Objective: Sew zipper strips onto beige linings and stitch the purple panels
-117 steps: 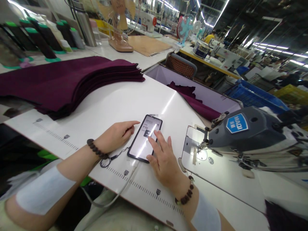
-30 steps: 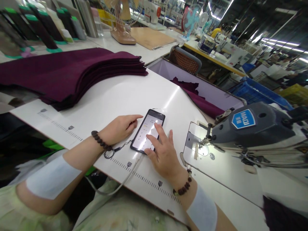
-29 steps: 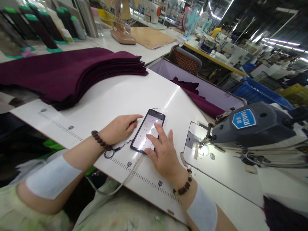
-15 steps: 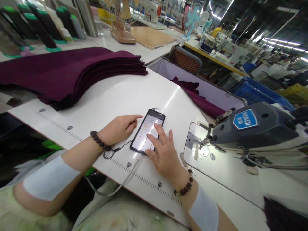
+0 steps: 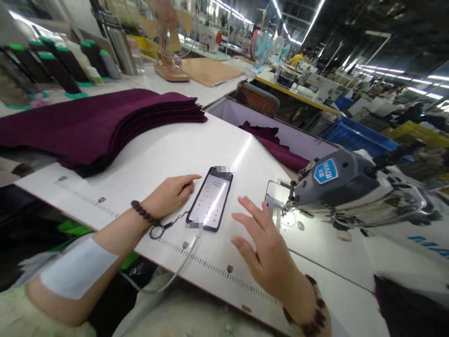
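Note:
A smartphone [image 5: 209, 200] lies face up on the white sewing table, its lit screen showing a keypad-like layout. A strap with a ring [image 5: 156, 231] and a white cable [image 5: 185, 263] run from its lower end. My left hand [image 5: 172, 193] rests just left of the phone, holding nothing; its index finger is stretched towards the phone's edge and the other fingers are curled. To the right of the phone, my right hand [image 5: 264, 241] hovers over the table with its fingers spread and nothing in them.
A grey sewing machine head [image 5: 329, 182] stands on the right. Stacked maroon fabric [image 5: 115, 124] lies at the left, near thread cones [image 5: 58, 70] and a fan [image 5: 170, 61]. Beyond the table edge, a lilac-lined bin [image 5: 301, 140] holds maroon cloth. Dark cloth [image 5: 407, 304] lies lower right.
My right hand has lifted off the phone screen and moved right and towards me. My left hand stays beside the phone. The view has tilted up slightly and shifted to the right.

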Tool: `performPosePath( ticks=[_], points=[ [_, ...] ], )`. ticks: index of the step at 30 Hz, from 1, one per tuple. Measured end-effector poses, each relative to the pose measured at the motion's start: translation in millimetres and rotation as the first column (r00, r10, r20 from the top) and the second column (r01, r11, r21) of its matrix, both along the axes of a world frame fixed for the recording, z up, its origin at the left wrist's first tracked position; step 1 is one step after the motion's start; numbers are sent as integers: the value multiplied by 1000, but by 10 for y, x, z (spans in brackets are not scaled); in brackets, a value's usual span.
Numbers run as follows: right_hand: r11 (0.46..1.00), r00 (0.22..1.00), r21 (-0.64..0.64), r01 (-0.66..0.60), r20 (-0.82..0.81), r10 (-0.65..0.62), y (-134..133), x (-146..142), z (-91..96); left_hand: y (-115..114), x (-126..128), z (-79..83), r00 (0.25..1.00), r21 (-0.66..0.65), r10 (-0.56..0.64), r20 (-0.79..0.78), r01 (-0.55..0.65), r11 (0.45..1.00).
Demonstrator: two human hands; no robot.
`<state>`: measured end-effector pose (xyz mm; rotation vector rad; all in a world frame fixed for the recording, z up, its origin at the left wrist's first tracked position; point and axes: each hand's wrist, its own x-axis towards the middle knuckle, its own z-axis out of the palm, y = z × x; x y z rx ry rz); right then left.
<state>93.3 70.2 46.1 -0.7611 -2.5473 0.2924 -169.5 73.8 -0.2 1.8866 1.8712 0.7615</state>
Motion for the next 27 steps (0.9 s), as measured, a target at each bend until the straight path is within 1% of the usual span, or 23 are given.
performPosePath(
  ticks=[2,3,4,6,8,10,11,12,14,16,18,21,24,27],
  points=[
    [999,999,34,-1,53,0,-145,277,75,3,-10,-3,1000,-7,2,8,-2,1000],
    [997,997,73,6,72,-12,-229,434,58,8,-14,-3,1000,-12,6,8,-6,1000],
    [992,996,125,24,87,-35,-317,599,1,13,-16,0,1000,-20,12,7,-12,1000],
    [971,988,228,69,119,-99,-488,934,-211,20,-10,19,999,-41,33,6,-33,999],
    [940,973,322,110,160,-169,-633,1241,-491,4,18,62,998,-68,61,-2,-61,996],
    [900,952,423,107,218,-216,-735,1467,-749,-53,77,122,996,-87,90,-17,-91,992],
    [880,941,463,109,237,-241,-770,1539,-846,-100,122,152,995,-86,97,-29,-99,991],
    [865,932,490,108,253,-259,-795,1581,-918,-156,177,177,995,-74,92,-49,-96,993],
    [851,925,510,124,250,-285,-823,1592,-986,-285,320,198,991,-11,65,-115,-67,998],
    [853,928,498,158,219,-300,-831,1547,-984,-404,497,173,976,64,37,-217,-24,998],
    [856,932,479,194,183,-314,-830,1499,-954,-483,680,113,951,110,36,-308,-1,994],
    [861,938,469,200,162,-306,-825,1476,-924,-513,864,27,914,129,80,-399,-30,991],
    [864,946,470,182,155,-284,-815,1486,-908,-507,843,3,901,81,111,-418,-85,993],
    [872,952,454,184,139,-273,-793,1470,-855,-537,681,5,909,21,107,-404,-108,994]
  ],
)
